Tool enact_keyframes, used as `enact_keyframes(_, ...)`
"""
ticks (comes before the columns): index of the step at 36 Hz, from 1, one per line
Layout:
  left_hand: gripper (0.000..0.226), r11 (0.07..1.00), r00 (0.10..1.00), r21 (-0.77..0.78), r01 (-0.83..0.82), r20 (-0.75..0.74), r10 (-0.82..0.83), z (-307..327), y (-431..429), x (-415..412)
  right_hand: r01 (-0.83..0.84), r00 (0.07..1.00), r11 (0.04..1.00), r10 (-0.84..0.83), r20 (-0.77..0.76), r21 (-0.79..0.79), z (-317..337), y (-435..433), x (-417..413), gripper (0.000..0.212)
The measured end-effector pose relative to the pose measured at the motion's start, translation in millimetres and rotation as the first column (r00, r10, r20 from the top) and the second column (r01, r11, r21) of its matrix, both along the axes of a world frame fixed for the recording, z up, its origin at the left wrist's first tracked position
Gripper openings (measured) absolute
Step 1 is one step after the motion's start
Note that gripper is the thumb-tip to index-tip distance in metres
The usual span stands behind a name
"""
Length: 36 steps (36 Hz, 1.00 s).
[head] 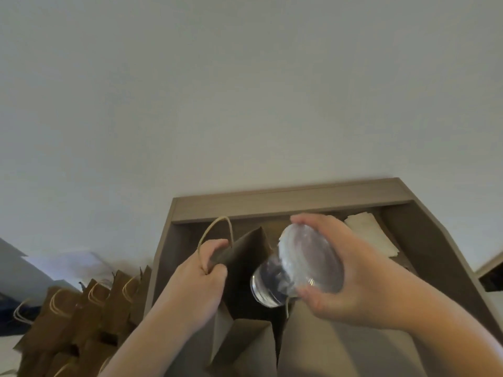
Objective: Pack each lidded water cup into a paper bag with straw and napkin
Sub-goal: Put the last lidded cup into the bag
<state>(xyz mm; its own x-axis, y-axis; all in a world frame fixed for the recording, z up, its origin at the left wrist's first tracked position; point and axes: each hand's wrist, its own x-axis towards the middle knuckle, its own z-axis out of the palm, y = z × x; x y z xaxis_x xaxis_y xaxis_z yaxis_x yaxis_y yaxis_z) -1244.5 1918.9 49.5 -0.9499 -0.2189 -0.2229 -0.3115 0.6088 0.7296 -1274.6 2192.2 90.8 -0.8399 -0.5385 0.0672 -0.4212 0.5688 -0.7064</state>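
The clear plastic lidded water cup [296, 265] is tilted, base first, at the mouth of the open brown paper bag [245, 257] mid-desk [285, 205]. The right grip [353, 270] clasps its lid end. The left grip [206, 276] pinches the bag rim and twine handle [215, 227]. Cup insertion appears unfinished; straw and napkin apparently remain. White folded napkins [370, 235] lie at the far right corner. Beyond the left edge stand more brown handled bags [89, 303], contents hidden.

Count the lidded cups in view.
1. The cup is tilted in the right hand, over the open bag that the left hand grips at its rim. Others may be hidden in the row of bags at lower left.
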Motion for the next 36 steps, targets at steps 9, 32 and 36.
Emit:
enact_keyframes(9,0.056,0.960,0.971,-0.154,0.234,-0.006,-0.237,6.2,34.1,21.3,-0.217,0.965,0.797,0.262,0.001,0.564,11.6,-17.5,-14.6,0.108)
enact_keyframes(32,0.052,0.972,0.992,0.202,0.123,0.010,-0.127,-27.0,23.0,13.1,-0.269,0.963,0.530,0.144,0.227,0.804,-60.9,-79.5,-43.4,0.105)
enact_keyframes(36,0.052,0.977,0.988,0.147,0.152,-0.004,-0.153,-30.6,25.4,15.1,-0.347,0.932,0.314,0.218,0.289,0.884,-69.1,-117.6,-46.8,0.091)
